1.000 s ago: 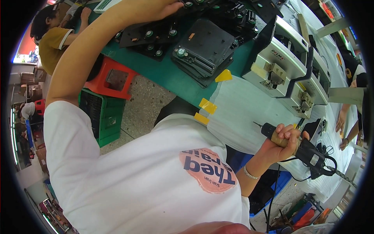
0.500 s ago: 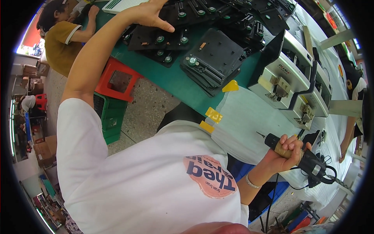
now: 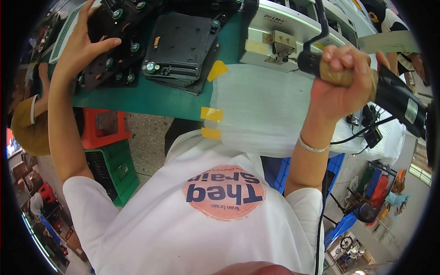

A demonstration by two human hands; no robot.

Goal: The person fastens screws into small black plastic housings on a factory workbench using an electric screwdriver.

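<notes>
My left hand [image 3: 79,52] reaches out at the far left of the green bench [image 3: 151,101], thumb and fingers apart. Its thumb is over a group of black plastic parts [image 3: 98,64] with round metal pieces on them; whether it touches them I cannot tell. My right hand [image 3: 341,89] is wrapped round the taped tan grip of a black electric screwdriver [image 3: 398,96]. The tool is held up in front of a metal fixture [image 3: 261,30], and its bit cannot be made out. Between the hands lies a stack of flat black panels [image 3: 178,43].
A white foam sheet [image 3: 261,103], held by yellow tape [image 3: 217,70], covers the right part of the bench. A red stool [image 3: 103,133] and green crate [image 3: 120,169] stand below it. The tool's black cord [image 3: 360,137] hangs at right. A co-worker's mustard sleeve [image 3: 30,123] shows at left.
My right hand has raised the electric screwdriver, bringing it up before the metal fixture. My left hand stays by the black parts with its fingers spread. The whole view has turned and shifted.
</notes>
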